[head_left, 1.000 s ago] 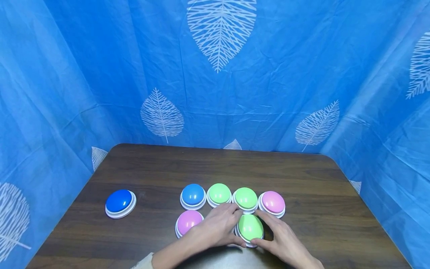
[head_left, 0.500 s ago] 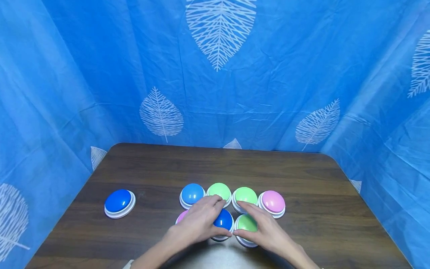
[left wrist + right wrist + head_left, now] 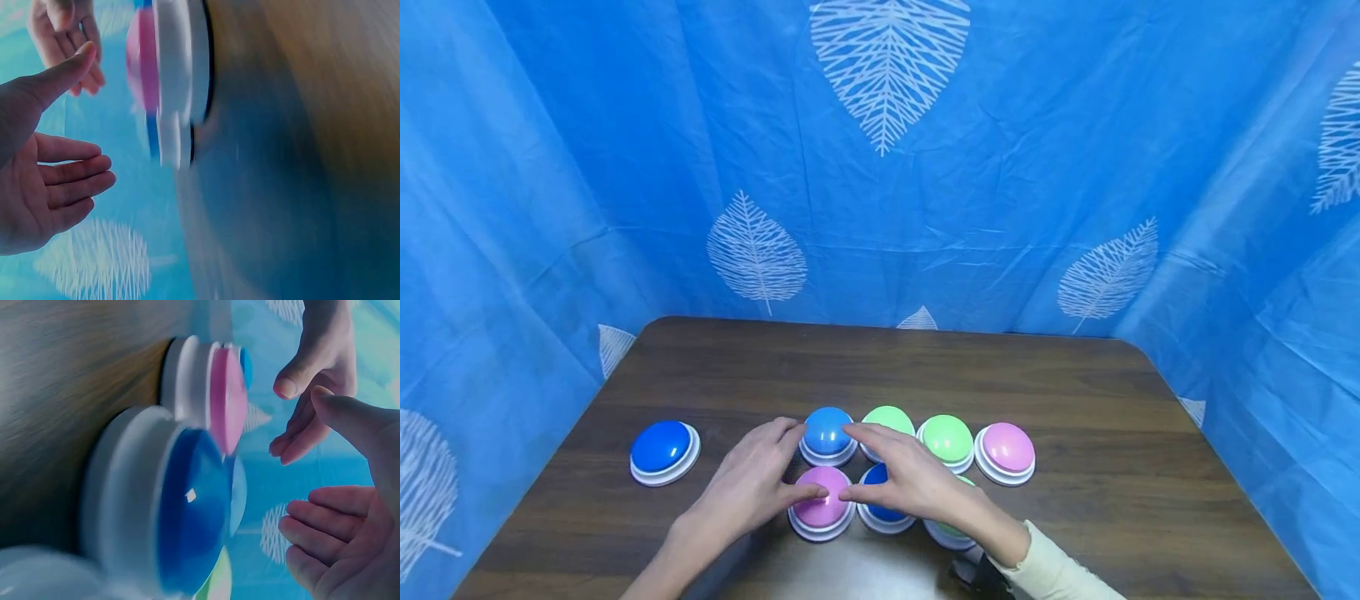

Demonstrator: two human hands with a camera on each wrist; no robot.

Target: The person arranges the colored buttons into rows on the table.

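My left hand [image 3: 752, 475] and my right hand [image 3: 917, 479] hover on either side of a pink domed push button [image 3: 822, 512] with a white base. Both hands have extended fingers, thumbs pointing at each other over the dome. In the left wrist view a gap separates the pink button [image 3: 145, 62] from my left fingers. A light blue button [image 3: 827, 429] sits just behind, between the index fingertips. Beneath my right hand, a dark blue button [image 3: 886, 521] is partly covered. My right forearm hides much of a green button [image 3: 947, 537]. Neither hand holds anything.
Two green buttons [image 3: 947, 437] and another pink button [image 3: 1007, 447] continue the back row rightward. Apart at left stands a lone dark blue button [image 3: 661, 447]. The brown wooden table [image 3: 1097, 417] meets a blue leaf-print curtain [image 3: 1000, 167] behind and at the sides.
Both hands have moved left, from around the front green button, past the dark blue one, to above the front pink button. The buttons keep their places.
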